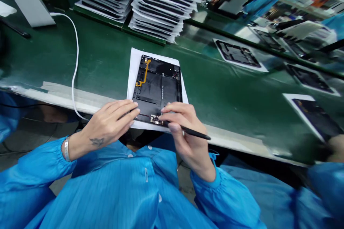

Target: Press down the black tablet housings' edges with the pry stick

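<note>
The person's bare left hand [111, 120], bearing a dark tattoo [97, 141] near the wrist, is lying palm down, its fingers [125, 107] extending forward. The bare right hand [189, 128] is pinching, thumb below bent forefinger. The blue-sleeved left arm [40, 170] and blue-sleeved right arm [225, 195] are angling inward.

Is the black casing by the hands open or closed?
Open: the black casing lies inside up, its orange ribbon cable and small circuit board exposed, with no cover over them.
</note>
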`<state>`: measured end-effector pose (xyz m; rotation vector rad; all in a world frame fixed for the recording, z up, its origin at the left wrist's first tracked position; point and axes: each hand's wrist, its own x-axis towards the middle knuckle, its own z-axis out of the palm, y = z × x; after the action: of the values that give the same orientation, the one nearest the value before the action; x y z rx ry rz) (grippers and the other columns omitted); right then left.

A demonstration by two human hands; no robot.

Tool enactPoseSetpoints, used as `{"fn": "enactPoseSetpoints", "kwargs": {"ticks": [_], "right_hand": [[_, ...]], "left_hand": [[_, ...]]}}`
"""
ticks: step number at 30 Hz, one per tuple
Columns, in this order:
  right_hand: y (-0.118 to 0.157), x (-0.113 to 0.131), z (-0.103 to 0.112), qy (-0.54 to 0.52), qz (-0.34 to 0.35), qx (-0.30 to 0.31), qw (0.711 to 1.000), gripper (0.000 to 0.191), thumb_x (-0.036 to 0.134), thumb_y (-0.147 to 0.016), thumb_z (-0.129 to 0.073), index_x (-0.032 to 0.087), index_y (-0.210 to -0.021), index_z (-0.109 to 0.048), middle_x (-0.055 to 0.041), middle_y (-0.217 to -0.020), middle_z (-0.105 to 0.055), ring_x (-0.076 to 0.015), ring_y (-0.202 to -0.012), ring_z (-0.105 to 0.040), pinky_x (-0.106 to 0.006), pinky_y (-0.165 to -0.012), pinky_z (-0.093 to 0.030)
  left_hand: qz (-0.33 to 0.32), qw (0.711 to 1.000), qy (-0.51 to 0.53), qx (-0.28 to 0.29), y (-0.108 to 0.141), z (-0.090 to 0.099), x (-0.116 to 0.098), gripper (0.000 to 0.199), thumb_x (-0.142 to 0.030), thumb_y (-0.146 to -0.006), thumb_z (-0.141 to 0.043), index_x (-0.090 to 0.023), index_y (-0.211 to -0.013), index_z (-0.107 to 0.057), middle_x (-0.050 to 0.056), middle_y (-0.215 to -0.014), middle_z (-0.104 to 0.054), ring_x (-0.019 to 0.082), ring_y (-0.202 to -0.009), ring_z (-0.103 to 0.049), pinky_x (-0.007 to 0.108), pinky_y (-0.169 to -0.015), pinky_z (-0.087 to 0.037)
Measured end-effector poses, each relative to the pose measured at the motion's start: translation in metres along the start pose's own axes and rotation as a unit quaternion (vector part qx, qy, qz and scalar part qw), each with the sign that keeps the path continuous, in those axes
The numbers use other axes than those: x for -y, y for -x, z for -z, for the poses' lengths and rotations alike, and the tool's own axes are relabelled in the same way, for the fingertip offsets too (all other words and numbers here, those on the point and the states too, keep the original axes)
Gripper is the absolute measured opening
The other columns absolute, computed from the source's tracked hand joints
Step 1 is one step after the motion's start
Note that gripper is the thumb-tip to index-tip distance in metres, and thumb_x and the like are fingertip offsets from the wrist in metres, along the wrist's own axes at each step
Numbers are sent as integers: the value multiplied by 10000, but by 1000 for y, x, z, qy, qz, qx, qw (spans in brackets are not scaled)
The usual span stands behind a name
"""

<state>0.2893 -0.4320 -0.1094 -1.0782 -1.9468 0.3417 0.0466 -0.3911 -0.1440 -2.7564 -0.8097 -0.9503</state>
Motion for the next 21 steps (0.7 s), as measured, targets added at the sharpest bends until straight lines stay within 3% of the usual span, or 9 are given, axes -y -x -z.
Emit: {"fn": "enactPoseSetpoints", "kwargs": {"ticks": [3, 5, 7, 9, 12, 18, 21], "right_hand": [[-8, -2, 7, 0, -20, -2, 1000, 257, 197, -1040, -433, 241, -1165, -654, -35, -918, -702, -166, -851, -682, -324, -812, -566], [-16, -4, 10, 20, -47, 27, 998, 327, 237, -1036, -477, 248, -1349, -571, -22, -919, -681, -136, -754, -653, -272, -730, -560], [-26, -6, 10, 38, -41, 77, 995, 461, 334, -1022, -533, 220, -1466, -488, -40, -969, -662, -144, -797, -642, -271, -754, -562], [-33, -6, 6, 58, -12, 111, 992, 483, 378, -1030, -516, 203, -1480, -494, -40, -949, -632, -140, -814, -627, -256, -760, -553], [-36, -4, -3, 90, 24, 111, 989, 372, 277, -1057, -451, 203, -1393, -592, -21, -885, -606, -110, -776, -617, -210, -711, -527], [-27, -1, -21, 118, 81, 181, 973, 456, 20, -982, -409, 140, -1395, -564, -111, -1233, -650, -173, -1108, -636, -298, -922, -560], [-23, -4, -26, 128, 93, 184, 970, 468, -6, -961, -412, 135, -1379, -566, -111, -1199, -675, -178, -1074, -651, -304, -900, -570]], "left_hand": [[6, 1000, 2, -6, 9, 5, 10, 257, -117, -974, -561, -85, -1215, -643, 163, -1262, -703, 276, -1194, -673, 383, -964, -583], [2, 1000, 3, -10, 14, 7, 13, 236, -116, -971, -567, -90, -1192, -646, 154, -1228, -720, 269, -1155, -696, 378, -964, -593], [1, 1000, 7, -10, 16, 7, 14, 223, -109, -964, -574, -92, -1173, -650, 152, -1213, -727, 265, -1130, -708, 380, -972, -595], [-6, 1000, 12, -6, 17, 7, 14, 234, -94, -953, -580, -90, -1176, -653, 162, -1235, -717, 274, -1141, -704, 387, -968, -597], [-29, 999, 18, -11, 18, 5, 13, 258, -87, -940, -589, -98, -1188, -659, 175, -1269, -700, 290, -1180, -687, 398, -970, -595], [-32, 999, 25, -26, 24, 1, 16, 285, -147, -947, -612, -126, -1227, -664, 163, -1289, -695, 283, -1215, -671, 402, -1016, -582], [-38, 998, 26, -37, 25, -1, 17, 285, -164, -953, -607, -123, -1229, -663, 155, -1275, -705, 268, -1221, -670, 390, -1046, -569]]}}
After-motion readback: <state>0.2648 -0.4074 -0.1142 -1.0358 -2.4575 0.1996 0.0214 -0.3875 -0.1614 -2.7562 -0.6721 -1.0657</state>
